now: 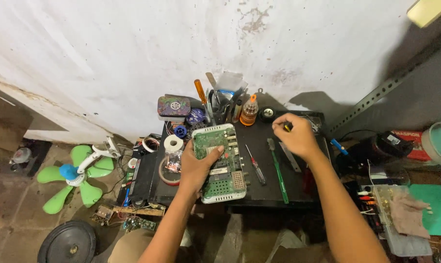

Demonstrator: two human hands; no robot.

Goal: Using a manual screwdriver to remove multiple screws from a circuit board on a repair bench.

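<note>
The opened electronic unit (219, 163), a white shell with a green circuit board showing in its upper part and a perforated white panel lower down, lies on the small black table (269, 192) with its long axis running away from the person, tilted a little to the left at the far end. It sits directly under the left hand (197, 168), which is closed on its left edge, thumb laid across the board and fingers wrapped round the side; this hand is plainly the nearer one. The right hand (294, 135) is well apart from the unit, off to its right and slightly farther from the person, closed in a pinch on a small dark object with a yellow spot (288, 127); what that object is cannot be told.

Between the two hands, just right of the unit, lie a red-handled screwdriver (255, 164) and a long green tool (278, 171), both roughly parallel to the unit's long axis. Beyond the left hand stand a roll of white tape (172, 143), a patterned tin (174, 105) and a cup of tools (223, 104); an orange-capped bottle (249, 111) stands just beyond the right hand. Far left of the left hand, on the floor, lies a green fan blade (74, 176) and a black round disc (67, 242)
</note>
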